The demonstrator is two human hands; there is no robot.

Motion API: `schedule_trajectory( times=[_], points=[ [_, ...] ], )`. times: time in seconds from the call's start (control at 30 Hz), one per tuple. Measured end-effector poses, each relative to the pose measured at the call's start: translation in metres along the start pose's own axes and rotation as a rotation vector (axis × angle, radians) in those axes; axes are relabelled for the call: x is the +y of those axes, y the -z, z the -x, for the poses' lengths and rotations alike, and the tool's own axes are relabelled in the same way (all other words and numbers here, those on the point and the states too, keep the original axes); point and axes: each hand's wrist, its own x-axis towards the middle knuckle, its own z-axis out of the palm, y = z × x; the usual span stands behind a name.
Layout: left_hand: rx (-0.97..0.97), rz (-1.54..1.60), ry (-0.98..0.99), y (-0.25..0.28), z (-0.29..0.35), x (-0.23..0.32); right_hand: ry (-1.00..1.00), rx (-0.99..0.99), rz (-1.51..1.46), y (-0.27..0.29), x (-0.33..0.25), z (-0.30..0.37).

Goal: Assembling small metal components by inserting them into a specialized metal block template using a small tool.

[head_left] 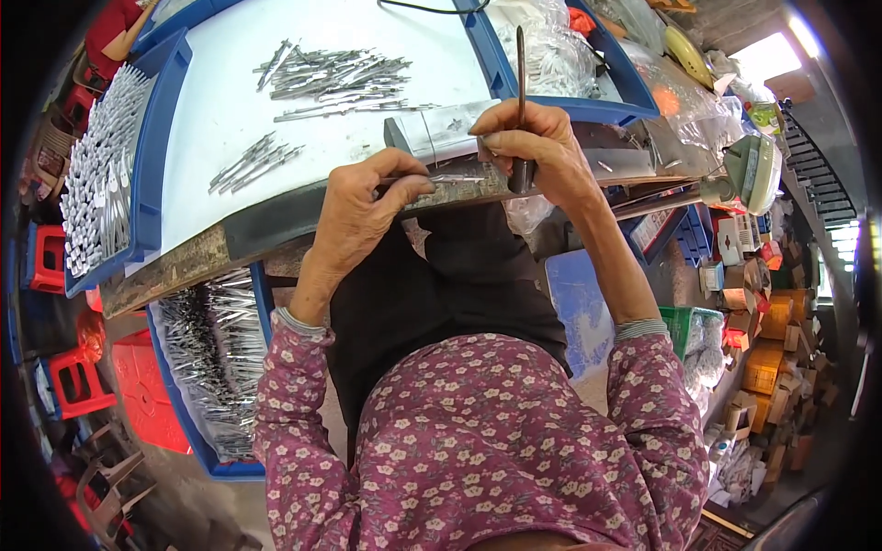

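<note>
At the table's near edge, my left hand (372, 207) is closed, thumb and forefinger pinching a thin silvery rod (457, 177) that points right. My right hand (547, 151) grips a dark rod-like tool (521, 73), held upright with its thick cylindrical end at the bottom. That thick end is close to the tip of the silvery rod; whether they touch I cannot tell. Beyond my hands, a loose pile of slim metal pieces (340, 78) lies on the white tabletop (207, 106). A smaller bunch of similar pieces (250, 165) lies nearer, to the left.
A blue tray (165, 138) of white-ended sticks stands at the left. Another blue bin (197, 432), full of metal pieces, sits below the table. Clear bags fill a blue tray (606, 110) at the back right. A green-grey lamp-like head (749, 174) juts in from the right.
</note>
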Motion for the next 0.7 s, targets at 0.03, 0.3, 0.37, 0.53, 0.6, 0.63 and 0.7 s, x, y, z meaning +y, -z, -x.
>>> schedule_trajectory(
  times=[0.03,0.3,0.37,0.53,0.6,0.63,0.7],
  points=[
    [-0.002,0.001,-0.016,-0.001,0.0,0.0,-0.004,0.001,-0.003,0.0,0.001,0.001],
    [0.008,-0.036,-0.048,-0.008,-0.006,-0.006,0.053,-0.005,0.372,-0.003,-0.001,0.001],
    [0.019,-0.038,-0.066,-0.009,-0.005,-0.007,0.108,0.014,0.321,-0.002,0.013,0.003],
    [0.019,-0.016,-0.121,-0.013,-0.003,-0.01,0.365,0.016,0.662,-0.009,0.008,0.004],
    [0.024,0.007,-0.153,-0.015,-0.003,-0.012,0.421,0.014,0.743,-0.016,0.001,0.007],
    [0.025,0.032,-0.19,-0.015,-0.002,-0.013,0.471,0.009,0.812,-0.018,0.0,0.008],
    [0.026,0.011,-0.19,-0.014,-0.001,-0.012,0.525,-0.053,0.887,-0.021,-0.003,0.011]
  ],
)
